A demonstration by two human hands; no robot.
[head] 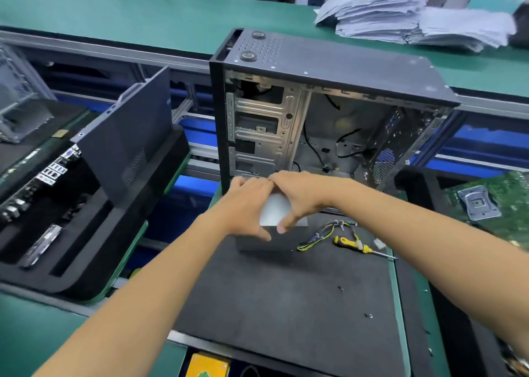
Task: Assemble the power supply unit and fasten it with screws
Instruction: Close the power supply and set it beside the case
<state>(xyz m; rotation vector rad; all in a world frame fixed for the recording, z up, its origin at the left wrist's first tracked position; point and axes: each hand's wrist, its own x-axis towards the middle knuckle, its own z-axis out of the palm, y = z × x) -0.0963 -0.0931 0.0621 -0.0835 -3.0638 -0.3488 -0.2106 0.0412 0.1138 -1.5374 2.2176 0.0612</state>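
Both forearms come in from the near edge and meet over the power supply unit [273, 233], a grey metal box that stands on the dark mat [286, 305] of the bench [43, 333], just in front of the open computer case [329, 113]. On the box's left side is the left hand [246, 205], thumb down on the near face and fingers curled over the top; the right hand [300, 196] takes the top from the right in the same way, its thumb touching the near upper edge. So both hands grip the unit, and their fingertips nearly meet at its far top edge. What matters for the coming move is direction: the case stands directly behind the unit, to the far side, with its open side facing the person, so I judge the box must travel away from the body and into the opening. Neither hand is clearly nearer to the case. From the right side of the unit a bundle of yellow and black cables [323, 233] trails to the right over the mat, and it lies beside a yellow-handled screwdriver [360, 246]; these cables could catch on the lower edge of the case when the box goes in. Two small dark screws [340, 288] lie on the mat nearer to the person and to the right, well apart from the unit, and I think they wait for the fastening, which is not yet begun
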